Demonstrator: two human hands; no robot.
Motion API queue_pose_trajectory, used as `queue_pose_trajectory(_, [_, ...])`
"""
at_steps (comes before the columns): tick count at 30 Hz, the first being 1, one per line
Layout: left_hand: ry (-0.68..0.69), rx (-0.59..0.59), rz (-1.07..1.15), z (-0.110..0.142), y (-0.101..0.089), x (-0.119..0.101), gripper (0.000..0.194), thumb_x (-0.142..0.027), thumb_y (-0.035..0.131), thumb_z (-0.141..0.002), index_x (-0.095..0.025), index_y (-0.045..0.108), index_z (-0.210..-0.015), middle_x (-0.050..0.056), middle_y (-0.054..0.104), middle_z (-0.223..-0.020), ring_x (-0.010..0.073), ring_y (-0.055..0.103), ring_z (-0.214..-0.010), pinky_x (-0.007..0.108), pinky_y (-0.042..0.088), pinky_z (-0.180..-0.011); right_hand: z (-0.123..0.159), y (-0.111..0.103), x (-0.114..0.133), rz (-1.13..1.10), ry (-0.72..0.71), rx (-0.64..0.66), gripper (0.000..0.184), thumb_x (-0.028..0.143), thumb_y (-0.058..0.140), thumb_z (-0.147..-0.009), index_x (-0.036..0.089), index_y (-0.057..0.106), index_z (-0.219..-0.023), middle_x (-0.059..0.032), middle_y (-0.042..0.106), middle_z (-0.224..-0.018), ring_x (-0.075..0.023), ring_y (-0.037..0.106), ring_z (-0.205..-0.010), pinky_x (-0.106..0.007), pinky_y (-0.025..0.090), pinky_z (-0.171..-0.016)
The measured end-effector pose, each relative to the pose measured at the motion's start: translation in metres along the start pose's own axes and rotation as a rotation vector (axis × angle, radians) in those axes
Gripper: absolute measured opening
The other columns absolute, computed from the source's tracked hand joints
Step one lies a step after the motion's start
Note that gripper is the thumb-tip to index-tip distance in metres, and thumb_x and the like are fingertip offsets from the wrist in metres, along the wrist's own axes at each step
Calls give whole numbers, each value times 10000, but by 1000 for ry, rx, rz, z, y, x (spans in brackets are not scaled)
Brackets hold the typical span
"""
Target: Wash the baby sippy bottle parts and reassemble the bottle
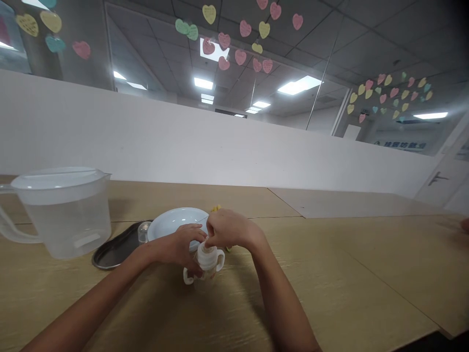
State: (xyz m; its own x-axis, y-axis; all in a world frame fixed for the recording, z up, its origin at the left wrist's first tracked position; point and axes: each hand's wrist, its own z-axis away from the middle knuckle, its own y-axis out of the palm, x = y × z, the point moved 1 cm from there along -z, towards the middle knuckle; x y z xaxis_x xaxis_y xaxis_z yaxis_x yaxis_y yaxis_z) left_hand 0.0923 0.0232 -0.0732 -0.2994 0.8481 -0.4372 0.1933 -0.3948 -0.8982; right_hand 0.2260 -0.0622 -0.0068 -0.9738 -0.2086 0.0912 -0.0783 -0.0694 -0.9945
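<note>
A baby bottle (207, 258) with a white collar and two white side handles stands on the wooden table in front of me. My left hand (183, 247) is wrapped round its left side, with the thumb low near one handle. Over the top of the bottle, my right hand (229, 229) bends down with its fingers pinched together at the mouth. Whatever lies between those fingertips is hidden. Just behind both hands sits a white basin (164, 220), partly covered by them. A small yellow thing (216, 208) shows behind my right hand; its kind is unclear.
On the left stands a clear lidded pitcher (69, 215). A dark metal kidney-shaped tray (117, 247) lies beside it, and a small clear cup (143, 231) is by the basin's left rim. Part of another person's hand (465, 225) shows at the right edge. A white wall (183, 142) runs behind the table.
</note>
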Motion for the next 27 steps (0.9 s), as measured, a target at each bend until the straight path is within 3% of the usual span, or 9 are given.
queue_pose_trajectory(3, [-34,7,7,1,-1,-2,530,-470,715,-556,-261,628,-1035,21,521,-1249,345,335,-1239,444,235,-1047,-2,1,4,47,14,-13,193,281,560,-718,119,665,-726,-59,620,-572,-128,520,-522,-229,284,-431])
queue_pose_trajectory(8, [-65,-3,2,0,3,9,727,-467,743,-497,-294,555,-1178,43,435,-1338,380,297,-1260,462,274,-1027,0,-1,2,32,43,-16,320,411,546,-756,117,659,-704,-71,623,-602,-138,528,-546,-238,295,-441])
queue_pose_trajectory(11, [-37,2,-2,-1,5,12,631,-477,728,-521,-301,590,-1111,24,456,-1308,363,298,-1258,452,270,-1032,1,-1,-4,-22,22,-44,379,496,601,-705,126,654,-767,-61,633,-670,-142,537,-591,-236,311,-462])
queue_pose_trajectory(15, [-47,1,0,0,2,5,531,-490,727,-517,-283,636,-996,20,509,-1197,326,396,-1166,410,336,-984,-2,3,-7,-54,-144,-70,359,308,658,-683,183,597,-1014,-45,644,-895,-148,548,-757,-215,337,-534])
queue_pose_trajectory(18, [-57,-7,-8,0,-1,-3,589,-488,748,-477,-271,635,-1013,34,489,-1215,311,428,-1117,381,378,-942,-5,6,-4,-17,-220,-24,337,146,572,-701,181,561,-1036,-42,636,-906,-140,539,-757,-212,331,-541])
queue_pose_trajectory(27, [-42,-57,29,2,-3,-11,477,-458,726,-526,-245,657,-947,22,563,-1111,309,464,-1078,366,408,-898,-7,12,10,151,-131,-90,191,137,471,-761,126,553,-934,-90,640,-883,-173,567,-723,-249,292,-479])
